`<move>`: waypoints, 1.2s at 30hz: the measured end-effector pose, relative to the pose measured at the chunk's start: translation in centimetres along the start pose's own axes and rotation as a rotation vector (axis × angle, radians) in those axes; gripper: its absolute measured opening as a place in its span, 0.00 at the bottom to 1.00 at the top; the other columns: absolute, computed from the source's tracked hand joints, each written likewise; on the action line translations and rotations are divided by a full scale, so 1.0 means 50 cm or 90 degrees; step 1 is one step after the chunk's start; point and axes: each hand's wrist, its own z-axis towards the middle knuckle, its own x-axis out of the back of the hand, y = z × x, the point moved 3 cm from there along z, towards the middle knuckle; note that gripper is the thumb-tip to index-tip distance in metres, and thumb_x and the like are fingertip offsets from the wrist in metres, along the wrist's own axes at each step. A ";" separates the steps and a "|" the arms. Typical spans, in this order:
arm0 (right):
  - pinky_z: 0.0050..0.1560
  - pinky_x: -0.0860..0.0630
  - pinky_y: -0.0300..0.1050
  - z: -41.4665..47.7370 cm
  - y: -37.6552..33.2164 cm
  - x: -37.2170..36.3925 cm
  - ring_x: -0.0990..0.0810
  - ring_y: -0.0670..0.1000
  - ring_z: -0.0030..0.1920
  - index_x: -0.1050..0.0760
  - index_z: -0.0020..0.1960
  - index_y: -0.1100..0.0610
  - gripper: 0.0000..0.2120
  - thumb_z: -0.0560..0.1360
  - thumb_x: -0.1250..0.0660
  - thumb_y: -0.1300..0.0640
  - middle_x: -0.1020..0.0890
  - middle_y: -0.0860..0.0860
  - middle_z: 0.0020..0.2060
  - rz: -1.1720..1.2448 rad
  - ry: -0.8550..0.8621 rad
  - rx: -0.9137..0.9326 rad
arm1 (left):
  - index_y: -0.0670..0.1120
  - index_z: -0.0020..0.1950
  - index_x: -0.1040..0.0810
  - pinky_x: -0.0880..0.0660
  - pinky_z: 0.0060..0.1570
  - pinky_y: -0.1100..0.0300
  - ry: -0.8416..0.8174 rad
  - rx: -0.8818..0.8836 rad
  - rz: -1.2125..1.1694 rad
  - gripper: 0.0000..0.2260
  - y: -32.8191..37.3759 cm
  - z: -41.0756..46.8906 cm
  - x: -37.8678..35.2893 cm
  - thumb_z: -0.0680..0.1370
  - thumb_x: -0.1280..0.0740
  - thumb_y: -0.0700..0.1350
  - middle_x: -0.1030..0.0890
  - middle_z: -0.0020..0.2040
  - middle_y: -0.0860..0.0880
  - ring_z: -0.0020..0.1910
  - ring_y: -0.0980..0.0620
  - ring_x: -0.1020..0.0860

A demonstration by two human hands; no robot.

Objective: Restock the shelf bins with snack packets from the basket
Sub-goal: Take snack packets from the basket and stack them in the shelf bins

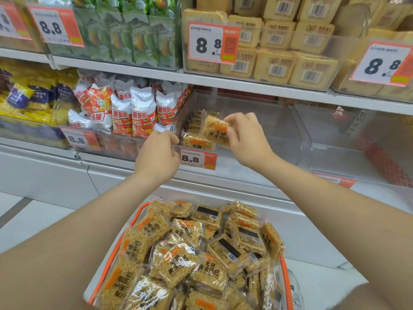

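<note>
Now the right hand pinches a rice-cracker packet over the clear bin on the lower shelf — stacked packets lie at its left end. The left hand is curled at the bin's near-left corner; whether it grips anything I cannot tell. Nearer, the orange basket is heaped with more.

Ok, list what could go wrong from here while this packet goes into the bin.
1. The right hand pinches the packet by one end only, so it may slip and land askew in the clear bin.
2. The standing row at the bin's front left could topple when the packet is pushed in.
3. The basket is heaped to its rim, so a forearm might knock packets off.
</note>
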 end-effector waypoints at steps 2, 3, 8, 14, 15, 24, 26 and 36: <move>0.56 0.32 0.42 0.006 0.004 -0.027 0.29 0.48 0.49 0.25 0.69 0.52 0.14 0.85 0.38 0.57 0.31 0.51 0.57 -0.045 -0.081 -0.018 | 0.48 0.67 0.21 0.21 0.57 0.41 -0.020 -0.018 0.054 0.15 -0.002 -0.001 -0.003 0.80 0.34 0.39 0.25 0.64 0.45 0.58 0.41 0.22; 0.57 0.30 0.43 0.009 0.005 -0.040 0.28 0.49 0.51 0.24 0.69 0.51 0.14 0.84 0.37 0.57 0.30 0.52 0.57 -0.057 -0.118 -0.023 | 0.48 0.68 0.22 0.21 0.54 0.40 -0.025 -0.030 0.070 0.16 -0.001 -0.001 -0.004 0.80 0.34 0.39 0.26 0.64 0.45 0.57 0.40 0.22; 0.63 0.22 0.48 0.041 -0.009 -0.079 0.26 0.58 0.69 0.17 0.59 0.50 0.11 0.80 0.32 0.58 0.20 0.57 0.61 0.029 -0.168 -0.106 | 0.48 0.67 0.23 0.20 0.50 0.39 -0.021 -0.037 0.112 0.15 0.005 0.000 -0.005 0.81 0.35 0.39 0.28 0.63 0.46 0.55 0.39 0.22; 0.38 0.14 0.50 0.063 -0.023 -0.108 0.18 0.56 0.58 0.14 0.42 0.49 0.06 0.72 0.20 0.59 0.19 0.53 0.54 0.131 -0.136 -0.265 | 0.50 0.65 0.23 0.22 0.48 0.43 -0.025 -0.020 0.102 0.13 0.006 0.002 -0.001 0.81 0.35 0.40 0.28 0.61 0.47 0.51 0.41 0.22; 0.37 0.14 0.50 0.064 -0.024 -0.108 0.16 0.56 0.54 0.14 0.42 0.51 0.05 0.71 0.20 0.60 0.18 0.52 0.51 0.146 -0.137 -0.292 | 0.50 0.65 0.23 0.22 0.48 0.43 -0.025 -0.018 0.101 0.13 0.007 0.002 0.000 0.81 0.35 0.40 0.28 0.62 0.47 0.51 0.40 0.22; 0.36 0.14 0.54 0.067 -0.040 -0.118 0.14 0.60 0.45 0.29 0.59 0.58 0.27 0.68 0.17 0.54 0.19 0.57 0.52 0.071 -0.156 -0.408 | 0.49 0.65 0.24 0.27 0.45 0.46 -0.023 -0.007 0.108 0.13 0.009 0.002 -0.004 0.81 0.34 0.40 0.28 0.62 0.46 0.46 0.43 0.28; 0.34 0.14 0.54 0.068 -0.041 -0.117 0.15 0.59 0.46 0.30 0.60 0.56 0.27 0.69 0.18 0.54 0.21 0.56 0.52 0.101 -0.163 -0.385 | 0.49 0.65 0.25 0.28 0.44 0.47 -0.013 -0.015 0.107 0.13 0.011 0.002 -0.005 0.81 0.34 0.40 0.28 0.62 0.46 0.46 0.43 0.28; 0.47 0.18 0.55 0.036 -0.033 -0.060 0.18 0.59 0.47 0.23 0.58 0.54 0.12 0.77 0.37 0.53 0.18 0.55 0.50 -0.122 -0.065 -0.072 | 0.48 0.40 0.21 0.20 0.43 0.50 -0.091 -0.026 0.132 0.10 0.037 -0.017 -0.008 0.76 0.33 0.53 0.19 0.38 0.49 0.41 0.43 0.20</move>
